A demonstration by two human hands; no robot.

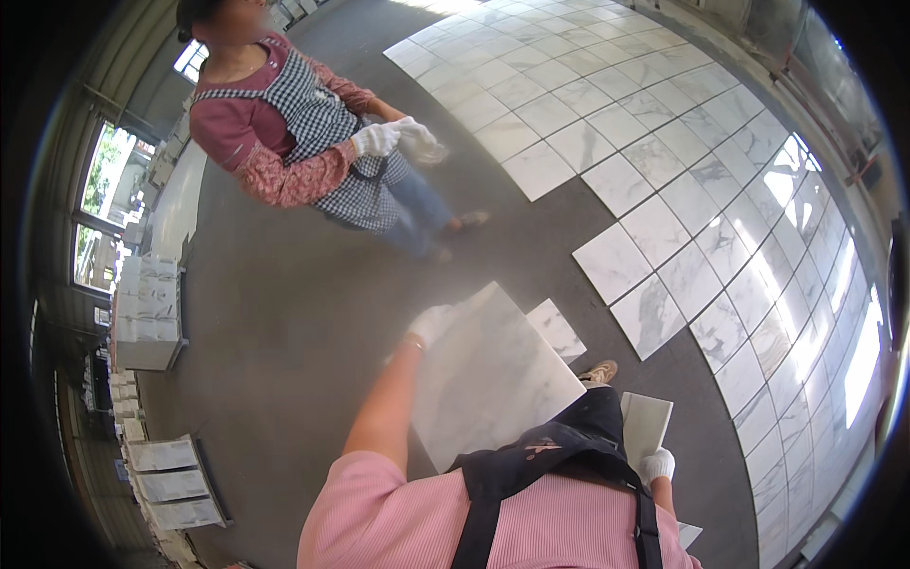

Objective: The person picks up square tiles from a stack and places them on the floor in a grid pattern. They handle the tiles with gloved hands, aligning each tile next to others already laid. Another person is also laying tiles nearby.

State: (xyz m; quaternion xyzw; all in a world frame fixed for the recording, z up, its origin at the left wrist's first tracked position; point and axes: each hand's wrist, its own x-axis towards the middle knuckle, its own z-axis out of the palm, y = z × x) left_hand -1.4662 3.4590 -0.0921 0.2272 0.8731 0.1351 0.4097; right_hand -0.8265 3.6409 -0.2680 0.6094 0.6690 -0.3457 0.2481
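My left hand [434, 325], in a white glove, grips the far left edge of a large square white marble tile [498, 379] with faint grey veins. The tile is in front of my body, partly over my dark apron [545, 450]. Low at my right side, my gloved right hand [657, 465] holds the edge of a second pale tile [646, 422]; part of that tile is cut off from sight by my clothing. The fingers of both hands are partly hidden. Just beyond the large tile, a white marble piece [556, 332] shows near my shoe [599, 372].
Rows of veined marble tiles [654, 228] cover the grey floor [275, 379] ahead and to the right. Another person [313, 133] in a checked apron and white gloves stands at far left. Stacked tiles [150, 308] and a rack [175, 484] line the left side.
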